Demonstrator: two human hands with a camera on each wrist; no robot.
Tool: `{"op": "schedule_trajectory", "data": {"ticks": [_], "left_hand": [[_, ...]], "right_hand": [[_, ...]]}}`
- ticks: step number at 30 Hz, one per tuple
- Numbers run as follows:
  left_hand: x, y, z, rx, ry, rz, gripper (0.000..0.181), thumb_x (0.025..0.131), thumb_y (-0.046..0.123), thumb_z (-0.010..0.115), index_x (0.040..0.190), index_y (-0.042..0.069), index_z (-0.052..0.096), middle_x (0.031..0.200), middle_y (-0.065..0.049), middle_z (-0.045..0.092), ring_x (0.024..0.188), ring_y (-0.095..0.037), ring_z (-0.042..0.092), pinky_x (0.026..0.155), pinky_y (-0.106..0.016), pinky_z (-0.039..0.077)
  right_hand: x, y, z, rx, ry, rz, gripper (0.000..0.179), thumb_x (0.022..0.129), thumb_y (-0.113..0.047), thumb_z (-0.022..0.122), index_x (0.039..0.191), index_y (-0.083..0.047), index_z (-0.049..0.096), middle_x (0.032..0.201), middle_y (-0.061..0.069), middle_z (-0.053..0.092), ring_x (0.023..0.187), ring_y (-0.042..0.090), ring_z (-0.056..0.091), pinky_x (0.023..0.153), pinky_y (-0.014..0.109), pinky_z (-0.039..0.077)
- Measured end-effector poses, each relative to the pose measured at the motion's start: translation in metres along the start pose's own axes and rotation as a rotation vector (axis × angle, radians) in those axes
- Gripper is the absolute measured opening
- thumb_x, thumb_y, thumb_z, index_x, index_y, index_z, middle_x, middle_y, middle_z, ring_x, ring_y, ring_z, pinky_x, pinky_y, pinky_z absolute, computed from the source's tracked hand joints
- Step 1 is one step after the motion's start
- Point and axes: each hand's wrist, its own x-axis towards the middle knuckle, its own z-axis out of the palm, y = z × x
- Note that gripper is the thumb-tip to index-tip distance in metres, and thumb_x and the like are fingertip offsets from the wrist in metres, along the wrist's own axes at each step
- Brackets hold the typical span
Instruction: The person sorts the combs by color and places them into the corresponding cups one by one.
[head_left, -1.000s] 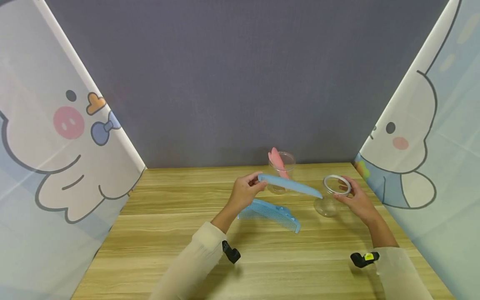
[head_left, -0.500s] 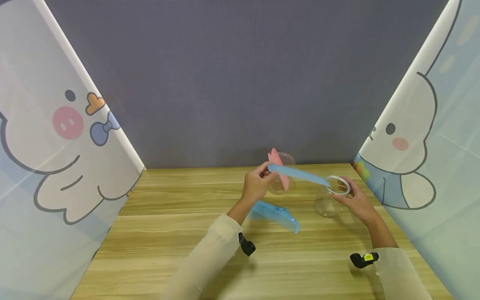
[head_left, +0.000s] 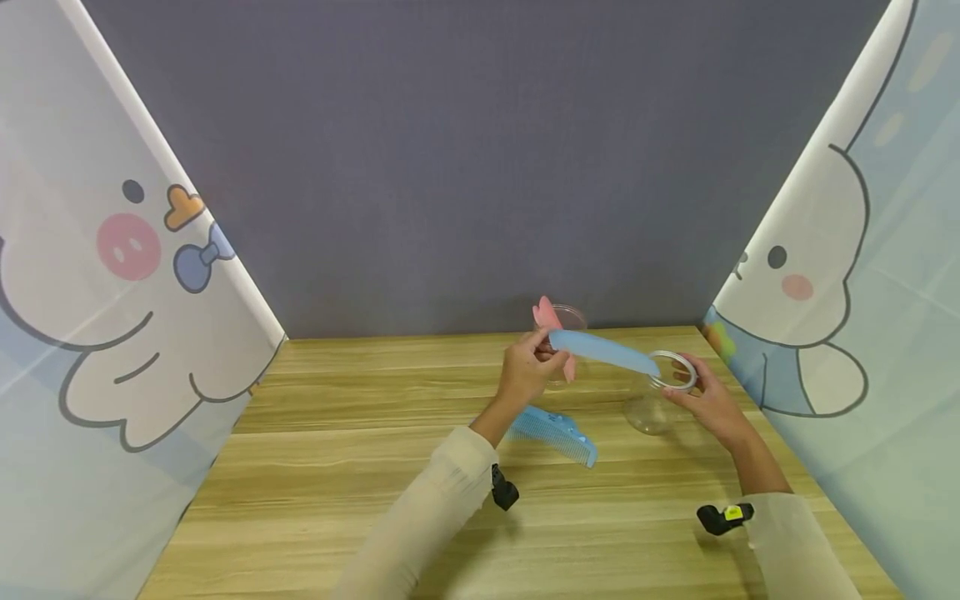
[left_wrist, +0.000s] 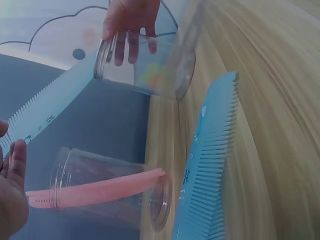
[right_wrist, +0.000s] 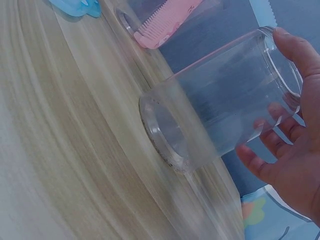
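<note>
My left hand pinches one end of a light blue comb, held raised and slanting down to the right. Its far end overlaps the rim of a clear jar in the head view. My right hand grips that jar near its rim, thumb on one side and fingers round the other; the jar stands upright on the table. Behind my left hand stands a second clear jar with pink combs leaning inside. Below the left wrist, more blue combs lie overlapping on the wood.
The wood-grain table ends at a dark grey panel at the back. Cartoon-printed cloth walls stand at both sides. Each wrist wears a small black camera.
My left hand has moved right and slightly up, carrying the blue comb from beside the jar to its rim. My right hand has stayed on the jar.
</note>
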Motion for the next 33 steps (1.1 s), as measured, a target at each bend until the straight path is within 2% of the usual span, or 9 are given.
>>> {"op": "schedule_trajectory", "data": {"ticks": [5,10,16,19,22,27,33], "left_hand": [[0.002,0.002,0.010,-0.058,-0.026,0.005,0.048,0.092,0.017,0.075,0.138,0.005,0.063,0.108,-0.012,0.067,0.095,-0.014,0.070,0.078,-0.017,0.057],[0.005,0.013,0.022,-0.084,-0.066,0.035,0.052,0.092,0.013,0.076,0.141,0.006,0.060,0.110,-0.012,0.066,0.096,-0.014,0.071,0.079,-0.017,0.057],[0.005,0.028,0.033,-0.047,-0.197,0.055,0.064,0.094,0.015,0.074,0.152,0.007,0.048,0.132,-0.011,0.063,0.107,-0.015,0.069,0.086,-0.014,0.054],[0.004,0.033,0.035,-0.023,-0.268,0.081,0.068,0.095,0.015,0.072,0.155,0.007,0.042,0.144,-0.010,0.059,0.115,-0.018,0.067,0.089,-0.014,0.053],[0.003,0.035,0.036,0.014,-0.319,0.093,0.067,0.097,0.017,0.070,0.156,0.009,0.040,0.148,-0.008,0.056,0.121,-0.021,0.065,0.091,-0.014,0.052],[0.001,0.033,0.035,0.097,-0.384,0.063,0.063,0.100,0.024,0.066,0.156,0.011,0.042,0.148,-0.007,0.055,0.124,-0.023,0.063,0.092,-0.015,0.052],[-0.003,0.016,0.023,0.170,-0.468,0.014,0.060,0.101,0.022,0.065,0.155,0.011,0.042,0.148,-0.008,0.053,0.127,-0.023,0.058,0.097,-0.021,0.052]], "right_hand": [[0.000,-0.001,0.000,-0.015,-0.004,0.013,0.075,0.100,-0.021,0.067,0.158,-0.002,0.024,0.147,0.029,0.040,0.115,-0.008,0.040,0.079,0.012,0.049],[0.000,0.001,-0.001,-0.018,-0.002,0.004,0.074,0.100,-0.022,0.067,0.158,-0.002,0.025,0.145,0.031,0.041,0.113,-0.011,0.042,0.079,0.012,0.049],[0.000,0.002,-0.001,-0.026,-0.007,0.006,0.074,0.101,-0.023,0.066,0.159,-0.004,0.024,0.143,0.030,0.044,0.109,-0.015,0.042,0.078,0.013,0.048],[0.000,0.001,-0.001,-0.023,-0.004,0.008,0.075,0.100,-0.022,0.066,0.159,-0.003,0.024,0.144,0.029,0.044,0.111,-0.012,0.042,0.079,0.013,0.047],[0.000,0.001,-0.001,-0.018,-0.001,-0.004,0.074,0.100,-0.019,0.067,0.158,-0.002,0.025,0.144,0.030,0.044,0.113,-0.007,0.044,0.079,0.012,0.047],[0.000,0.003,-0.001,-0.014,0.006,-0.023,0.073,0.099,-0.014,0.067,0.157,0.000,0.027,0.143,0.032,0.046,0.113,-0.008,0.045,0.079,0.011,0.047],[0.000,0.002,-0.002,-0.018,0.007,-0.001,0.073,0.099,-0.019,0.067,0.158,-0.002,0.026,0.142,0.029,0.047,0.113,-0.007,0.045,0.080,0.011,0.046]]}}
